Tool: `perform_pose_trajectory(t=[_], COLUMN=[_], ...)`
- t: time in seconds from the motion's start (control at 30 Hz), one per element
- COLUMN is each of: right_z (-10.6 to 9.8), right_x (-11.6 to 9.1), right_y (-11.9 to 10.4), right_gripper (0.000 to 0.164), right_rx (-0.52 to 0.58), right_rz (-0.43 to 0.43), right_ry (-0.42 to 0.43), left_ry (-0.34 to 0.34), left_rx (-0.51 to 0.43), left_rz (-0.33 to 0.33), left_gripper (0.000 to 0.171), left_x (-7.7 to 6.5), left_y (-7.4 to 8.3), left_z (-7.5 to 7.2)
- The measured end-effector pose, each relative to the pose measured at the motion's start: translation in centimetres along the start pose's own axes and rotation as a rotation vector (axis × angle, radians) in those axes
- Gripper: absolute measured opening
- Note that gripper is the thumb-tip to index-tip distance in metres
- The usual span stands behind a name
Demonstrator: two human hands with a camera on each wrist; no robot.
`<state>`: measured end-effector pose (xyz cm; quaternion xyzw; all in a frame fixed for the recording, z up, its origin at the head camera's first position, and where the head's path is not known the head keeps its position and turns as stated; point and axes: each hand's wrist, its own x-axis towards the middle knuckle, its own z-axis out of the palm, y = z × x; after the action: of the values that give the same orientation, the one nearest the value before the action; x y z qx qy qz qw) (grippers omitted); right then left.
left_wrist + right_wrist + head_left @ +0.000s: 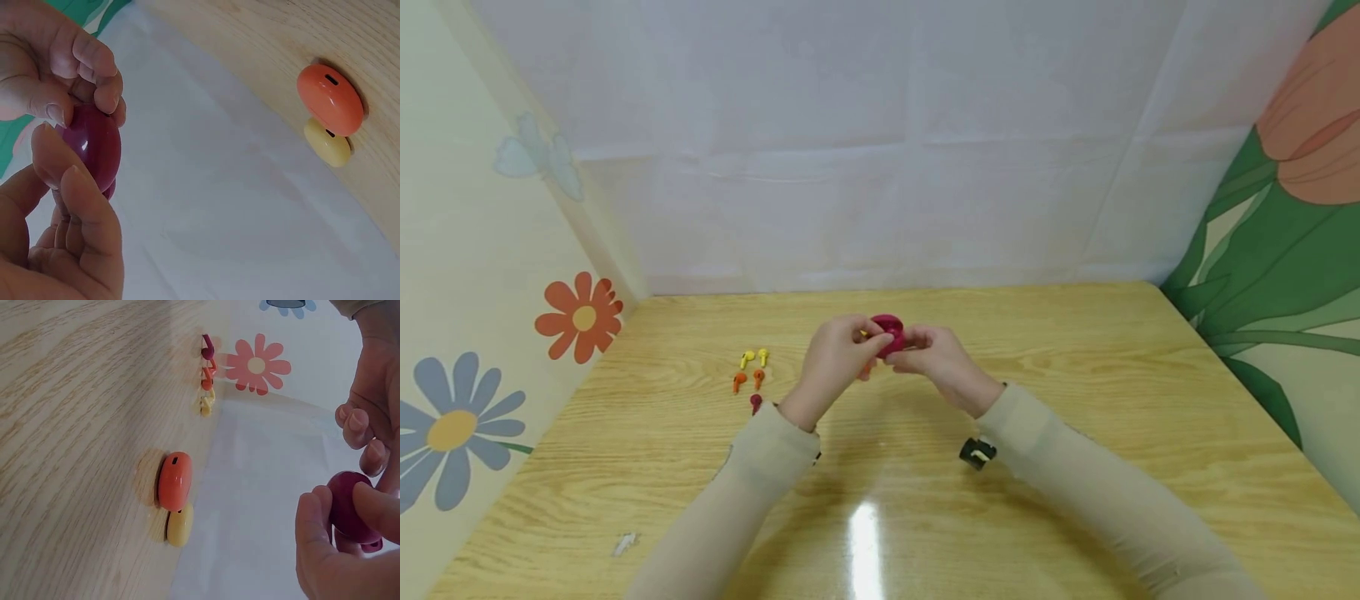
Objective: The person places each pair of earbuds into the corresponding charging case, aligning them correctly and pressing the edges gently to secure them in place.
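Both hands hold a dark red earbud case above the table, its rounded shell showing in the left wrist view. In the head view its lid appears raised. My left hand grips the case from the left, thumb across its front. From the right, my right hand pinches its edge between thumb and fingers. A small dark red piece sticks out below the case in the right wrist view. An orange earbud case and a yellow earbud case lie on the table, mostly hidden behind my left hand in the head view.
Left of my hands lie two yellow earbuds, two orange earbuds and a dark red earbud near my left sleeve. A white wall sheet borders the wooden table at the back. Flower-painted panels stand at both sides.
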<state>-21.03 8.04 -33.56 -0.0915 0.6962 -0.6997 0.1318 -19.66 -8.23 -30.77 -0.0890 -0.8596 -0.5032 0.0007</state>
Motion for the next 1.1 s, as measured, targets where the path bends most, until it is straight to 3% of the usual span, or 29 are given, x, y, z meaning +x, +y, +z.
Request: perform_pose_trajectory(t=[0.27,0.47,0.87,1.1], right_z=[-0.2,-0.3,-0.3,-0.4], right_x=[0.1,0.3,0.2,0.2], right_y=[-0.1,0.0,-0.3,-0.3], right_gripper=[0.018,0.024,0.027,0.028], right_rx=[-0.024,-0.032,-0.033,-0.038], right_rz=[0.013,0.048,0.067,0.080], right_ry=[0.012,0.024,0.023,0.026], left_ry=[0.032,0.047,0.092,0.108], left_rx=[-0.014,0.008,0.060,0.081], left_rz=[-0.026,-0.049,-0.167,-0.189], left_gripper=[0.018,0.020,0.022,0.025], left_x=[-0.4,-1.0,-1.8,-2.7], left_y=[-1.0,-2.0,-4.6,-5.4], left_z=[-0.7,-2.1,-4.9,-6.2])
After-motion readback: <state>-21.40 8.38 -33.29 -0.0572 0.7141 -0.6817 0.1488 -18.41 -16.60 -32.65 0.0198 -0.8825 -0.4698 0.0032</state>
